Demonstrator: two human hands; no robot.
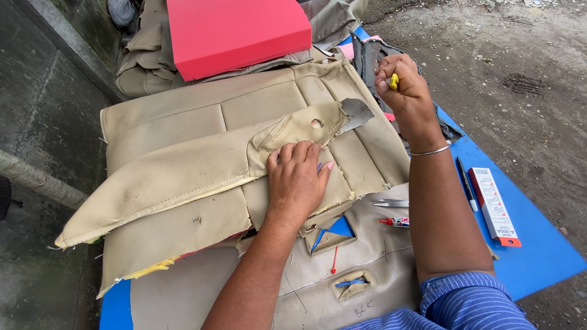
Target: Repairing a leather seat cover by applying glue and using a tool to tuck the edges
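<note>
My left hand [298, 178] lies flat, fingers together, pressing on a worn beige leather seat cover [202, 165] spread over a blue table [538, 256]. A loose beige flap with a small round hole [316, 123] folds back just beyond my fingertips. My right hand [406, 91] is raised to the right of the cover, pinching a small yellow tool [394, 81] between thumb and fingers. A thin metal bangle [431, 150] circles that wrist.
A red foam block [235, 33] rests on more beige covers at the back. Near my right forearm lie a pen [466, 183], a red-and-white flat box [495, 206], a small glue tube [396, 222] and scissors [388, 202]. Another beige panel [342, 287] lies in front.
</note>
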